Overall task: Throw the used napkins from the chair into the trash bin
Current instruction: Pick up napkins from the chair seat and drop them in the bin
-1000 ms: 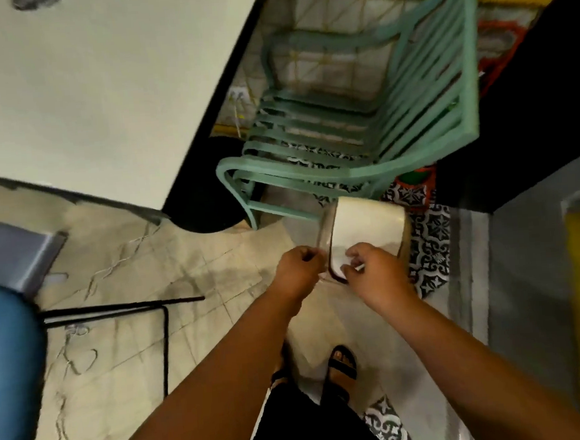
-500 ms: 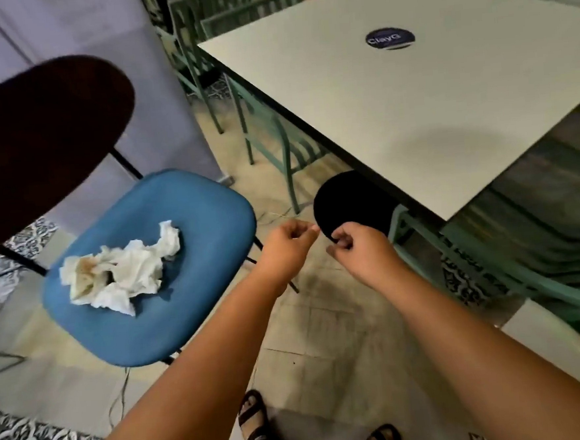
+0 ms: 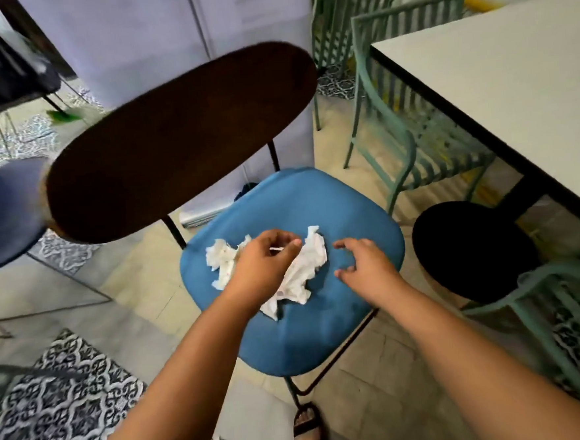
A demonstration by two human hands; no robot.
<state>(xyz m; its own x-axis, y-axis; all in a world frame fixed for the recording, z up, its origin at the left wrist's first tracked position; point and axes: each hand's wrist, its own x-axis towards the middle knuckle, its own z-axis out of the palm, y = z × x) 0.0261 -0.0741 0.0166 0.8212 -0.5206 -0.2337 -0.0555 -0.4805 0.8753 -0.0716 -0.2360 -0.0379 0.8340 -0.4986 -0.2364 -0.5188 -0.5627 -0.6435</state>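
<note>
The used napkins [image 3: 306, 270] are lying in one crumpled white heap on the blue seat of the chair [image 3: 350, 212], a little towards its front and left part. Some reddish stains are showing on the paper.

The left hand [image 3: 264, 266] is hovering directly over the heap, with the fingers curled and the thumb meeting the fingertips; a thin pale sliver is showing between them, but I cannot tell what it is, or whether the hand is already touching the paper below. The right hand [image 3: 367, 266] is staying just beside the heap on its right, with the fingers spread and bent, holding nothing, apart from the left hand.

In my judgement the napkins are very light, soft and easy to press together, and not fragile. The loose pieces are probably separating easily, so a scrap is likely falling if only one corner is pinched. It seems better to gather the heap from both sides and squeeze it in the middle. The trash bin is not appearing in this view.
</note>
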